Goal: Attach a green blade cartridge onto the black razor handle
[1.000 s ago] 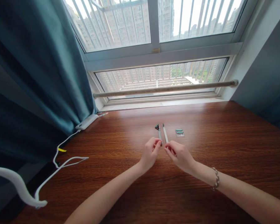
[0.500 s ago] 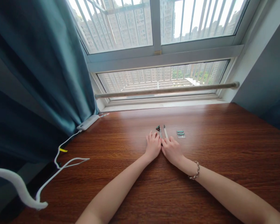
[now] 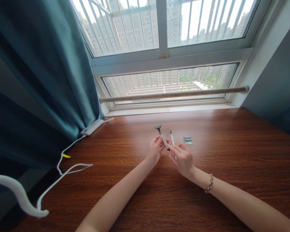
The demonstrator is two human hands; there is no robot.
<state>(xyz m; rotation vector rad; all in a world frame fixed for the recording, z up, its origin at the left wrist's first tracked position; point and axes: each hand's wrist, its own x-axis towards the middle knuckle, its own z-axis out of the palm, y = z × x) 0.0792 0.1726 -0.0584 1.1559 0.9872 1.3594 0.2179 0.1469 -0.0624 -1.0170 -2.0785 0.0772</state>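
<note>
head view: the razor point(image 3: 162, 137) is lifted off the bench point(image 3: 232, 154) at the middle of the picture. its green cartridge head points to 11 o'clock and its handle slants down to 5 o'clock. the left hand point(image 3: 155, 149) has its fingers closed round the middle of the handle. the right hand point(image 3: 182, 157) pinches the low end between thumb and forefinger, so both hands are clamped on the one razor.

a second, bare handle point(image 3: 171, 137) lies flat on the bench just at 3 o'clock of the razor, and its near end runs under the right hand's fingers. a small cartridge pack point(image 3: 187, 139) lies near it, further toward 3 o'clock. a bracelet point(image 3: 209, 183) sits on the right wrist.

as a judgement, the hold is sound. both grips sit low on the handle and well away from the blades. a firm left hand carrying the weight and a lighter right hand at the tip would give fine control of the head's tilt.

far off at 9 o'clock a white power bank point(image 3: 91, 127) and its cable point(image 3: 70, 167) lie by the teal curtain point(image 3: 38, 80).
</note>
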